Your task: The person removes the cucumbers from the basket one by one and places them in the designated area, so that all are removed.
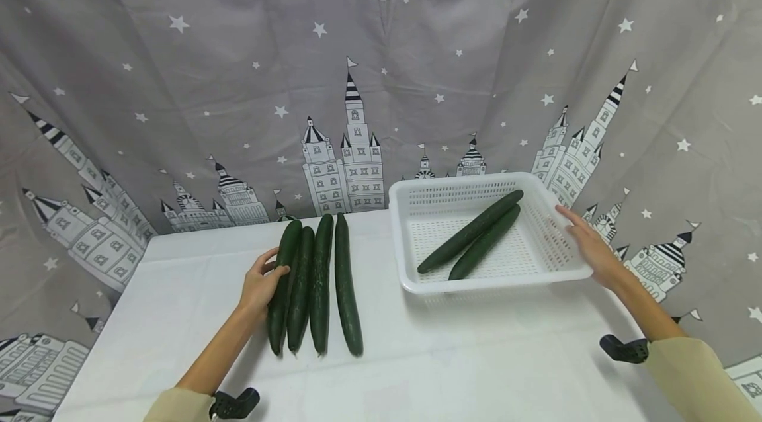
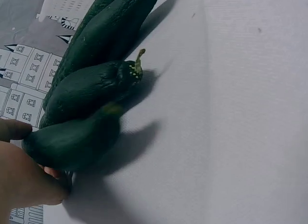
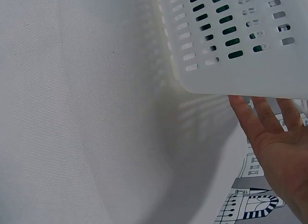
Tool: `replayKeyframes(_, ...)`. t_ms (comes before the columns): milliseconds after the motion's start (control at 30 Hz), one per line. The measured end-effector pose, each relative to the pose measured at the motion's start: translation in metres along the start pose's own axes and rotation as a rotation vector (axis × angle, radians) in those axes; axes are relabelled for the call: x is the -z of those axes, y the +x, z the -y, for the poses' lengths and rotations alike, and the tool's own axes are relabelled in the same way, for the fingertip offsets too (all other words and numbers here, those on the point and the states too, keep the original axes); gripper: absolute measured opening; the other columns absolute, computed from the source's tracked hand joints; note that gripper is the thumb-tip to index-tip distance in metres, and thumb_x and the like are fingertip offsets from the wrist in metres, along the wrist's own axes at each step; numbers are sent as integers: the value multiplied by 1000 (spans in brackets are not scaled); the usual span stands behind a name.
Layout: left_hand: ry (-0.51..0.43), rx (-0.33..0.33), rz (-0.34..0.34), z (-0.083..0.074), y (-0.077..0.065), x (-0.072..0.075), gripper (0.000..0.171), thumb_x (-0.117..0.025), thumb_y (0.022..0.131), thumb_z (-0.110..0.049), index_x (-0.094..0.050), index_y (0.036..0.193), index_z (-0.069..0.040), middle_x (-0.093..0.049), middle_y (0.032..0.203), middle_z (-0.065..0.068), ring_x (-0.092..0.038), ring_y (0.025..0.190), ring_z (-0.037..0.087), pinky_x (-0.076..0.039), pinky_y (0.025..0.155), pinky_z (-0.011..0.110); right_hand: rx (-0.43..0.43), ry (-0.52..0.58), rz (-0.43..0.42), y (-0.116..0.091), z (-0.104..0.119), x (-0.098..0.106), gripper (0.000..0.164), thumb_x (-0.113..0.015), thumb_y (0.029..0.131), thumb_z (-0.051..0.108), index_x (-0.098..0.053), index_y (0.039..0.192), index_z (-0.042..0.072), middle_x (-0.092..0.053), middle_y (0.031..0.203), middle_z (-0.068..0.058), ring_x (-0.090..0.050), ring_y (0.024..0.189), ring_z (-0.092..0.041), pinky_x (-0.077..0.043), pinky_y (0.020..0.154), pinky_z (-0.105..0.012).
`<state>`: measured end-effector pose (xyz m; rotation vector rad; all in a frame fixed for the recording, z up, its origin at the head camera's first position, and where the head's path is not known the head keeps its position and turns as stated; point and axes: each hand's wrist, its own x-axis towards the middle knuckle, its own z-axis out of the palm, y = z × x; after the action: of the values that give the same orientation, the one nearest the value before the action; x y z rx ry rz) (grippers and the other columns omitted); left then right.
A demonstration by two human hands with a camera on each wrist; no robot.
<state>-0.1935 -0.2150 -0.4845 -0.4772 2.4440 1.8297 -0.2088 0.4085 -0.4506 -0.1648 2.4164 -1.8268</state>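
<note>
My left hand [image 1: 260, 285] holds the leftmost cucumber [image 1: 287, 270] by its side, with the thumb on the near face. In the left wrist view, the thumb [image 2: 14, 130] lies against the end part of this cucumber [image 2: 77, 142], and the other fingers are mostly hidden beneath. Several dark green cucumbers lie side by side to its right, one [image 1: 348, 286] slightly apart. My right hand [image 1: 595, 253] touches the right side of a white plastic basket [image 1: 494, 286], its fingers extended; in the right wrist view the fingertips meet the basket's edge [image 3: 240, 82]. Two cucumbers [image 1: 476, 230] lie diagonally inside the basket.
A white-covered table [image 1: 417, 369] carries everything. Behind and around it hangs a grey curtain [image 1: 417, 25] printed with castles and stars. Dark straps or mounts [image 1: 235, 403] sit near both wrists.
</note>
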Motion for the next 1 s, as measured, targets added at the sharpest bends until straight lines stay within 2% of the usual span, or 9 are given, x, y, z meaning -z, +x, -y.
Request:
replayKeyframes(200, 87, -36, 21, 2, 1, 0, 64, -58, 97, -11, -30, 154, -4, -39, 144, 32, -48, 124, 47, -45, 98, 54, -6, -5, -2, -1, 0, 0, 54, -22, 111, 31, -11, 161, 17, 5, 161, -28, -69, 86, -17, -59, 59, -44)
replayKeyframes(333, 246, -83, 33, 4, 1, 2, 63, -60, 98, -17, -31, 152, -2, -41, 142, 34, -45, 127, 50, -44, 98, 58, 0, 1, 1, 0, 0, 0, 53, -22, 111, 30, -11, 161, 17, 6, 161, -28, -69, 87, -15, -59, 60, -44)
replayKeyframes(433, 322, -102, 39, 5, 1, 4, 62, -60, 99, -21, -33, 151, -2, -41, 142, 33, -44, 128, 50, -43, 98, 59, 5, 5, 4, 0, -1, 0, 53, -21, 111, 30, -11, 162, 17, 5, 161, -28, -69, 88, -14, -59, 60, -44)
replayKeyframes(667, 294, -94, 42, 4, 5, 10, 58, -58, 100, -22, -37, 149, 1, -43, 139, 32, -46, 125, 47, -41, 100, 57, -17, 58, 13, 0, -1, -1, 52, -21, 111, 30, -9, 162, 22, -15, 153, -39, -71, 85, -21, -59, 58, -42)
replayKeyframes(800, 266, -74, 36, 4, 7, 14, 57, -57, 100, -21, -37, 148, 3, -45, 138, 32, -49, 122, 45, -45, 96, 53, -18, 49, 12, 0, 0, 0, 53, -21, 111, 29, -9, 162, 21, -14, 153, -39, -71, 84, -21, -59, 57, -41)
replayKeyframes(1000, 269, -84, 12, 1, 7, 18, 55, -57, 100, -21, -40, 146, 4, -49, 135, 30, -53, 115, 39, -48, 78, 34, -15, 24, 2, -1, 1, 0, 53, -21, 111, 29, -9, 162, 19, -10, 155, -38, -70, 83, -21, -59, 57, -42)
